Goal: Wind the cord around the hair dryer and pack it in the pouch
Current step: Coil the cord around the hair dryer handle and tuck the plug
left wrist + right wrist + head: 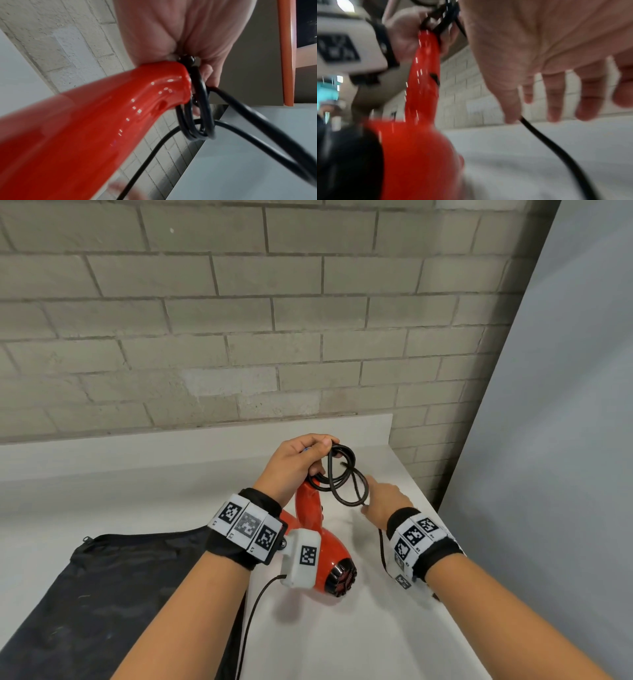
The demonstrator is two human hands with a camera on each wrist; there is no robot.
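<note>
Two bare forearms, each wrapped at the wrist in a black fabric band [239, 546] ringed with white square tiles printed with black pixel-pattern markers [247, 524]. A white boxy plastic camera housing [301, 558], bearing 1 such marker, hangs under the left wrist, trailing a thin black cable [255, 607]. The right wrist's black band [433, 558] carries similar tiles.

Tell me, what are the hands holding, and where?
The left hand grips the hair dryer at its handle's end, with cord loops. The right hand holds nothing.
</note>
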